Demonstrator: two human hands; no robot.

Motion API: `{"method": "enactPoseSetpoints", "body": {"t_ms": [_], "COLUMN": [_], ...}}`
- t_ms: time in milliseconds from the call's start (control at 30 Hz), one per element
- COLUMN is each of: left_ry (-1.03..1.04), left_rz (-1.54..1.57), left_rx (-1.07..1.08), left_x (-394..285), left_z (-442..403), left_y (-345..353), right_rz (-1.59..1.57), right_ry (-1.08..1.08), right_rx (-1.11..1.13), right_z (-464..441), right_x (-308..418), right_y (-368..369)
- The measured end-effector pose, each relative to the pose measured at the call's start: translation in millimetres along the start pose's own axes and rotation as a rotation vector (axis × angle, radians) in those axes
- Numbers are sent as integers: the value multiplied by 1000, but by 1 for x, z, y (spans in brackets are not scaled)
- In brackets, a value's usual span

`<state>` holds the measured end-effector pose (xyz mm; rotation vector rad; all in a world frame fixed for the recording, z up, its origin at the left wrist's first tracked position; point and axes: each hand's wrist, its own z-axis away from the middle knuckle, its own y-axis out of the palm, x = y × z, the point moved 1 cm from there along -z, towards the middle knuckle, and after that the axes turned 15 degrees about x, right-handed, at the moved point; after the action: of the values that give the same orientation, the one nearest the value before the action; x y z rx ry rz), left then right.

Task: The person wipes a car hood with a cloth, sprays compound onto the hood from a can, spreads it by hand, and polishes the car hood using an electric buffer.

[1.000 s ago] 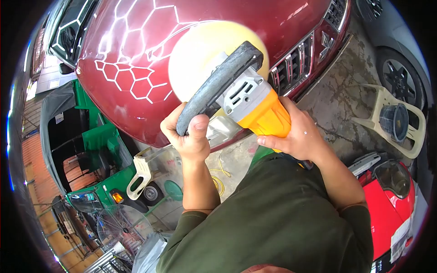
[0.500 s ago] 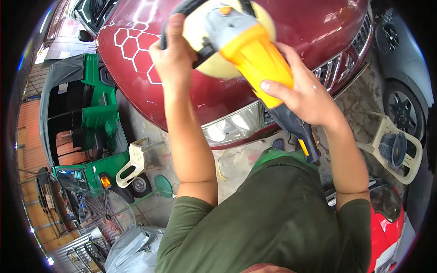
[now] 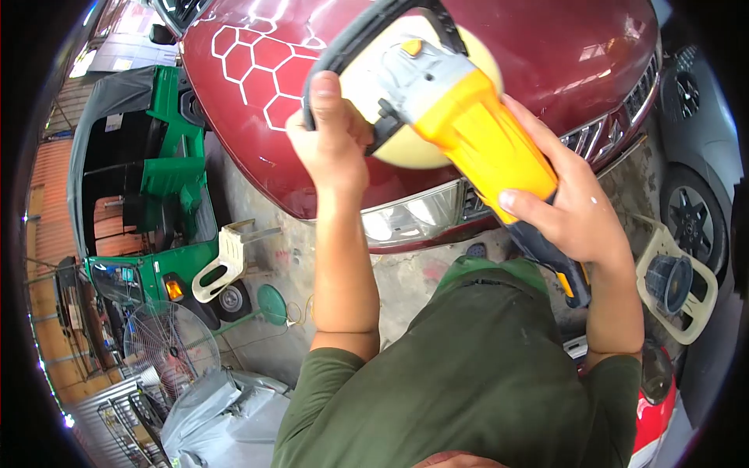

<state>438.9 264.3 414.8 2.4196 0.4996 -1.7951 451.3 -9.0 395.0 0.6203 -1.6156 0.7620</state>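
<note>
A yellow and grey polisher [image 3: 488, 140] is held in both hands over the hood of a dark red car [image 3: 546, 39]. My left hand [image 3: 331, 136] wraps round its black loop handle [image 3: 355, 47], thumb up along the bar. My right hand [image 3: 569, 195] grips the yellow body, thumb on the near side, with the black rear end sticking out below. The pale yellow round pad [image 3: 413, 148] lies under the grey head, against or just over the paint; which of these I cannot tell. White light reflections in hexagons [image 3: 269, 66] show on the hood left of the pad.
A headlight [image 3: 413, 217] and grille lie at the car's near edge. Left stand a green three-wheeler [image 3: 175, 187], a pale plastic chair [image 3: 226, 265] and a fan [image 3: 172, 347]. At right are another chair [image 3: 686, 327] holding a dark bucket [image 3: 669, 282], and a grey car [image 3: 706, 125].
Both hands and the polisher have shifted right and nearer to me in view. The car's hood has also moved slightly right in view. The grip of both hands is unchanged.
</note>
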Motion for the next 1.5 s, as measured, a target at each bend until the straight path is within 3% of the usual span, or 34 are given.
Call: {"method": "enactPoseSetpoints", "body": {"t_ms": [533, 733, 1033, 1100, 1167, 1233, 1300, 1500], "left_ry": [4, 124, 114, 211, 158, 65, 143, 146], "left_rz": [222, 393, 290, 480, 449, 426, 338, 245], "left_rx": [130, -38, -110, 60, -216, -267, -167, -139], "left_x": [16, 32, 28, 31, 32, 3, 25, 24], "left_z": [62, 11, -73, -87, -112, -118, -120, -99], "left_y": [135, 99, 3, -12, 3, 10, -3, -3], "right_rz": [103, 248, 290, 321, 316, 271, 262, 223], "right_ry": [282, 211, 5, 44, 45, 23, 11, -13], "right_rx": [-112, 39, 138, 116, 85, 71, 73, 99], "right_z": [102, 28, -97, -111, -120, -125, -128, -111], "right_x": [-4, 17, 35, 43, 44, 38, 33, 24], "right_y": [-88, -97, -72, -68, -70, -69, -70, -72]}}
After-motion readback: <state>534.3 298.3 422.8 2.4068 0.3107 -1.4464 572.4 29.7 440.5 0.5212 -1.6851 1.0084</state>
